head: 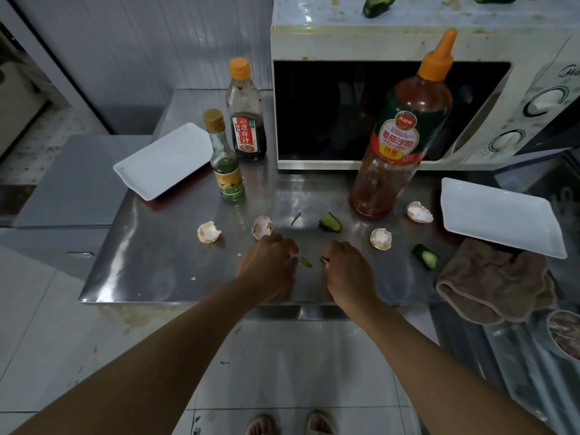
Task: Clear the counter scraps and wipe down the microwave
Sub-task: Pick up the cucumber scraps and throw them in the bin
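Both of your hands are working near the surface [150, 262] front edge: right hand [348, 271] fingers pinching a green scrap [324, 260], left hand [266, 265] loosely curled (empty).

the right hand [346, 271] hides most of a green scrap [324, 260]; cucumber pieces [378, 4] are cut off on top.

Dim, cool indoor light. The steel surface [150, 252] carries soft pale glare patches, brightest near its left edge. The microwave [408, 105] door reads almost black. Wide-angle distortion bends straight lines toward the corners. Focus is fair at centre, softer and slightly smeared at the edges.
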### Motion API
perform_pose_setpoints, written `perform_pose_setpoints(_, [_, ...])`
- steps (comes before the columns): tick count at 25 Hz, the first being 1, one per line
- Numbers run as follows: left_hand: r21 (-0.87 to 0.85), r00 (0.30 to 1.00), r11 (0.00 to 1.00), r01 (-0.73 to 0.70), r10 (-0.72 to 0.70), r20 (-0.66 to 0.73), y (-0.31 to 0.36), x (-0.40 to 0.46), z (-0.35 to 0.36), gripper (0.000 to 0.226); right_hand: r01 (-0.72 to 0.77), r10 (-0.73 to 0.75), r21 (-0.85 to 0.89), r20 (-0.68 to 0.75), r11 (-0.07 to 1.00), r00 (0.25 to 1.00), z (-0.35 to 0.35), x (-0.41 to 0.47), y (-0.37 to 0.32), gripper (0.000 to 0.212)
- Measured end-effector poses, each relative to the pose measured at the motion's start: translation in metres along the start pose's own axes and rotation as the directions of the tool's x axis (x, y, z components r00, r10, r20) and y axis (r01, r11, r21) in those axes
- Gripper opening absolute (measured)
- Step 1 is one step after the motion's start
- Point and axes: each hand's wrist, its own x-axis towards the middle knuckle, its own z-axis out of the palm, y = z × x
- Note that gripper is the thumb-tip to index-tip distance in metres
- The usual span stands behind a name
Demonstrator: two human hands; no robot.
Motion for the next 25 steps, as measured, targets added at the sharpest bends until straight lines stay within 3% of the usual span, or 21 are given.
perform_pose_setpoints(5, [0.052, 0.996, 0.996, -0.079, 0.077, 0.034, 0.012, 0.016, 0.007, 0.028, -0.033, 0.041, 0.146, -0.053, 0.989, 0.998, -0.018, 0.008, 0.011, 0.022])
perform_pose_setpoints(11, [0.104, 0.994, 0.991, -0.089, 0.082, 0.067, 0.016, 0.030, 0.010, 0.007, -0.027, 0.046, 0.218, -0.084, 0.976, 0.995, -0.031, 0.021, 0.017, 0.022])
perform_pose_setpoints(19, [-0.015, 0.982, 0.998, 0.059, -0.061, -0.180, 0.015, 0.068, -0.017, 0.009, -0.012, 0.063, 0.328, -0.144, 0.945, 0.987, -0.041, 0.037, 0.019, 0.014])
perform_pose_setpoints(25, [0.066, 0.981, 0.987, 0.146, -0.136, -0.137, 0.017, 0.092, -0.012, 0.009, 0.004, 0.053, 0.359, -0.150, 0.933, 0.987, -0.041, 0.046, 0.020, 0.013])
